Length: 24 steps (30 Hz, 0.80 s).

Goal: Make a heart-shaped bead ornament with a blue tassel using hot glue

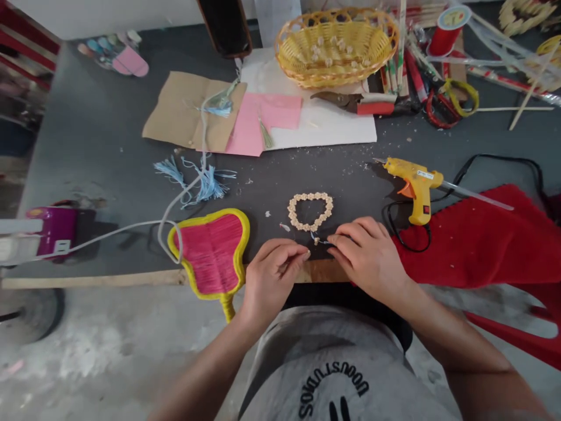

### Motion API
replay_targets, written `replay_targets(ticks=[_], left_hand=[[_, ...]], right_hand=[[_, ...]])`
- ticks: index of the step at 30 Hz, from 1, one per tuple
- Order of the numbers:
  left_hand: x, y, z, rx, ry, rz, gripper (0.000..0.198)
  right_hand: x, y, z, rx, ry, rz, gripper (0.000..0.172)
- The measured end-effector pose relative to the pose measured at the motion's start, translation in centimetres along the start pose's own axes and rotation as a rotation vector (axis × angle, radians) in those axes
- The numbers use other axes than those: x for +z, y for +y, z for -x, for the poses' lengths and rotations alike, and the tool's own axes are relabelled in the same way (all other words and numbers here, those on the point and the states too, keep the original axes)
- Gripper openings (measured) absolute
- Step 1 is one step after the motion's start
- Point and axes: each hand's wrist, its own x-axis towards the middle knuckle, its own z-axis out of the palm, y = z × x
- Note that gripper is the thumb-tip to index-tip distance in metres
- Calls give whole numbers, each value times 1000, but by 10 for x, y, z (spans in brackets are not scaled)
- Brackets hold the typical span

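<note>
A beaded bracelet (290, 211) of small cream flower-shaped pieces lies in a ring on the dark table, just beyond my hands. From its near side hangs a thin pale cord with one small bead (316, 241) on it. My right hand (368, 254) pinches the cord's end to the right of that bead. Left of it, my left hand (276, 275) is closed, thumb and forefinger pressed together at the table's edge. A tiny pale speck shows at those fingertips, too small to name. A pink fan-like paddle (210, 251) with a yellow rim lies beside my left hand.
Right of the bracelet lie a yellow glue gun (416, 181) and red cloth (491, 240). Pliers (372, 106), scissors (442, 111), a yellow basket (302, 76) and a red thread spool (445, 41) stand farther back. Blue tassels (210, 186) and a white cable (169, 210) are to the left.
</note>
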Motion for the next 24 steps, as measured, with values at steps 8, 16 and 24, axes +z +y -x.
replay_targets(ticks=[8,16,24], left_hand=[[16,-5,-2,163,66,-173,11],[22,-7,-5,141,85,-228,11],[23,-1,-6,93,68,-255,14]], right_hand=[[8,3,-2,-7,31,17,22],[10,5,-2,-7,35,-30,23],[13,7,-1,-14,38,-44,20]])
